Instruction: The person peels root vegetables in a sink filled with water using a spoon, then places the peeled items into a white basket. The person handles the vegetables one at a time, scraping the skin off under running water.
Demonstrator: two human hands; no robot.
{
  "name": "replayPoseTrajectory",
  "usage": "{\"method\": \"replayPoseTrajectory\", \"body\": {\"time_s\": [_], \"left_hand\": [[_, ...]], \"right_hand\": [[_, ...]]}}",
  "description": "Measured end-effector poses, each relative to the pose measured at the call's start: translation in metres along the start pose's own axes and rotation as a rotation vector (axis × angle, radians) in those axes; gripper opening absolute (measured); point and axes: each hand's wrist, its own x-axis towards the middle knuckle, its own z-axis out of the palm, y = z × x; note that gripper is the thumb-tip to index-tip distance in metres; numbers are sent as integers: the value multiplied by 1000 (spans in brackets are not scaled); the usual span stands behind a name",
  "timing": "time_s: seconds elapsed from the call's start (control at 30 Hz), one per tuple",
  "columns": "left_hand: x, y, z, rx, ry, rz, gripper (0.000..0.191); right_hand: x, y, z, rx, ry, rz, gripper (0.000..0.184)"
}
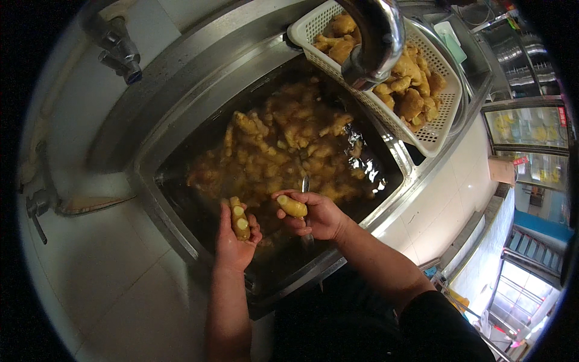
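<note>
Over the near part of a water-filled steel sink, my left hand (237,251) holds a piece of ginger root (240,220) with pale cut faces turned up. My right hand (316,215) has a shorter ginger piece (294,207) in its fingers, one end cut flat. A knife (306,183) is also in the right hand; its blade sticks out beyond the knuckles and its lower end shows under the palm. Many ginger roots (289,131) lie in the murky water, some rising above the surface. The two held pieces are apart from each other.
A white perforated plastic basket (434,147) heaped with ginger (409,106) rests across the sink's far right corner. The chrome faucet (373,54) arches over it. The steel sink rim (190,244) runs around the water. Wall taps (120,59) are at upper left, glass-door refrigerators (527,129) at right.
</note>
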Motion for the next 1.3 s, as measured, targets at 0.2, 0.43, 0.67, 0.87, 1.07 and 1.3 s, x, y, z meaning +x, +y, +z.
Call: {"method": "replayPoseTrajectory", "body": {"time_s": [0.2,0.43,0.67,0.87,1.07,1.3], "left_hand": [[25,-12,-32,337,179,102,44],[65,-52,-51,562,341,91,34],[24,-49,5,144,-3,173,46],[24,0,19,485,71,538,49],[91,76,-30,1711,594,976,71],[146,85,-66,1919,554,801,65]], "right_hand": [[29,-2,-33,-272,550,-69,25],[52,29,-65,-1289,490,-422,43],[43,36,-20,-801,471,-409,65],[-37,-30,9,-213,380,-166,45],[-126,-136,58,-62,330,-726,46],[-155,-185,51,-86,402,-992,54]]}}
